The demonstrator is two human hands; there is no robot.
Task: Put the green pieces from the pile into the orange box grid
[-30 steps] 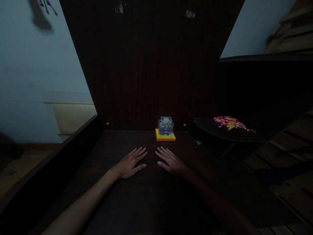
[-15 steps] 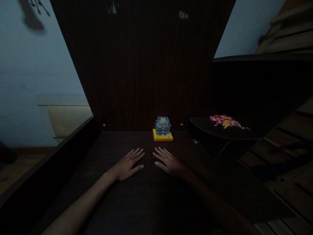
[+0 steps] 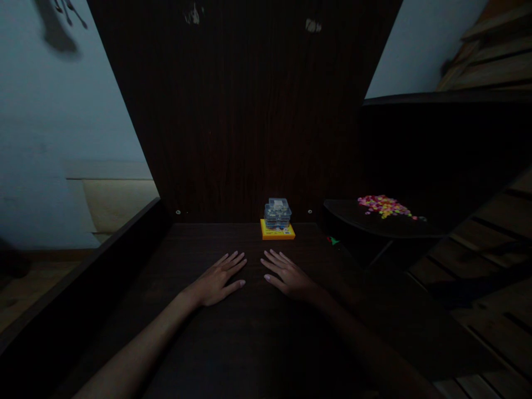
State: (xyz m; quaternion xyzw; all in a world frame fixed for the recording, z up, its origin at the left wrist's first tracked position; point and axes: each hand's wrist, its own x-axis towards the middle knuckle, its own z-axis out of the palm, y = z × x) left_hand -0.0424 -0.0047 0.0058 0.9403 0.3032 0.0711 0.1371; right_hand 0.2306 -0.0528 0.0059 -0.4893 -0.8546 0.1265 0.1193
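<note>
My left hand point(image 3: 219, 279) lies flat on the dark wooden tabletop point(image 3: 245, 343), its fingers stretched out and the thumb apart. Opposite it, my right hand point(image 3: 286, 275) rests palm down in the same way, with a small gap between the two. Neither holds anything. Beyond the fingertips, against the back panel, sits a yellow box point(image 3: 277, 235). Small clear plastic cases point(image 3: 277, 215) are stacked on top of it; what they contain is too small to make out.
To the right, a rounded dark shelf point(image 3: 341, 209) bears a heap of small colourful pieces point(image 3: 384, 205). A little green and red item point(image 3: 333, 240) lies below its edge. A raised side board point(image 3: 137, 224) borders the left, and a tall dark panel point(image 3: 245, 122) stands behind.
</note>
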